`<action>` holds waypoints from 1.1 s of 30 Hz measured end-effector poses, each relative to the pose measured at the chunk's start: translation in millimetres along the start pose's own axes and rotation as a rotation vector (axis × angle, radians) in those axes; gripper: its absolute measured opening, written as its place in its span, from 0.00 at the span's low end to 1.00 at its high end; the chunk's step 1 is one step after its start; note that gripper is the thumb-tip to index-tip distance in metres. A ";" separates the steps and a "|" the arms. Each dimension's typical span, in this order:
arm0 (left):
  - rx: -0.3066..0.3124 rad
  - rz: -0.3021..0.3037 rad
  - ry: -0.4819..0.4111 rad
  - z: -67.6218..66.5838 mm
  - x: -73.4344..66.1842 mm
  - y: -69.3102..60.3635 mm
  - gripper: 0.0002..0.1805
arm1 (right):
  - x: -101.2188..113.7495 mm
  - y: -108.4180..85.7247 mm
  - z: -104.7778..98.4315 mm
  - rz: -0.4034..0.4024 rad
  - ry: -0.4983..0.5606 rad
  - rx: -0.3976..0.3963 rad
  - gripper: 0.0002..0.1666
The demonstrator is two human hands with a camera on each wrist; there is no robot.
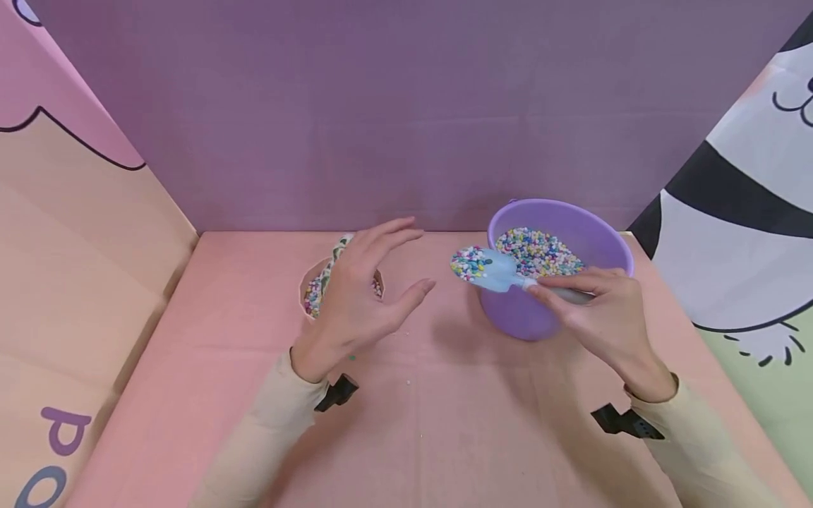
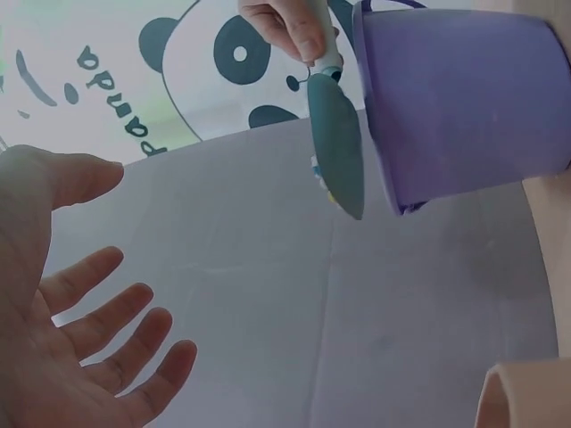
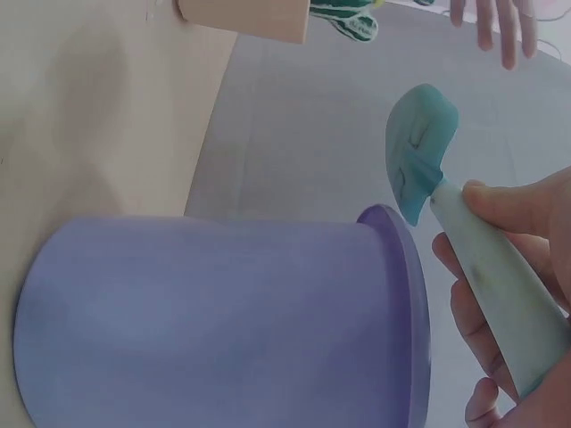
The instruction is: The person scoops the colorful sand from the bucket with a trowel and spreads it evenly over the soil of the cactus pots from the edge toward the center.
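Observation:
My right hand (image 1: 606, 314) grips the pale handle of a small blue hand trowel (image 1: 498, 270) above the near-left rim of a purple bucket (image 1: 524, 317). Multicoloured pebbles (image 1: 470, 263) lie on the trowel's blade, which points left, past the rim. More small pebbles (image 1: 540, 254) fill the lower part of the bucket. Over a pinkish pot (image 3: 250, 16) at the left is my left hand (image 1: 358, 293), holding nothing, its fingers spread. It partly hides the pot, the pebbles inside and a green-and-white plant (image 3: 352, 24) in it.
A pink cloth (image 1: 406, 437) covers the table, with a few stray pebbles (image 1: 352, 358) near the pot. A purple backdrop (image 1: 406, 113) rises behind. Printed panels stand at both sides, a panda (image 1: 737, 261) on the right one.

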State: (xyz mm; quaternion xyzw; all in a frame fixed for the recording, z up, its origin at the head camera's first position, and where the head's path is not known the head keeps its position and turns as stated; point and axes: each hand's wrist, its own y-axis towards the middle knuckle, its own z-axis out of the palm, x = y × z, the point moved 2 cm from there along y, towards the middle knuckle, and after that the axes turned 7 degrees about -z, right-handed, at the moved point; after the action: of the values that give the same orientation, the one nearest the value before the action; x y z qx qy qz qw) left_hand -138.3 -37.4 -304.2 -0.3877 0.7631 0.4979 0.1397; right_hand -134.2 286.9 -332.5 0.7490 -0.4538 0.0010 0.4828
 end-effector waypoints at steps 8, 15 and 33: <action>-0.074 0.011 -0.075 -11.5 9.1 -4.8 0.28 | 3.1 -3.2 9.3 -0.010 -0.012 0.024 0.08; -0.167 0.031 -0.191 -30.3 21.3 -3.6 0.26 | 5.1 2.1 14.2 0.014 0.019 0.015 0.08; -0.346 -0.075 -0.248 -60.9 61.5 -32.6 0.17 | 12.4 4.7 32.0 0.002 0.064 0.040 0.09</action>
State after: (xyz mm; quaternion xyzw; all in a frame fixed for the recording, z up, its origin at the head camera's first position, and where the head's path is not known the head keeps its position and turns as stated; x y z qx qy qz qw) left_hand -144.6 -124.7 -334.0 -0.3697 0.6284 0.6597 0.1823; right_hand -144.1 254.8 -340.7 0.7577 -0.4386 0.0344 0.4819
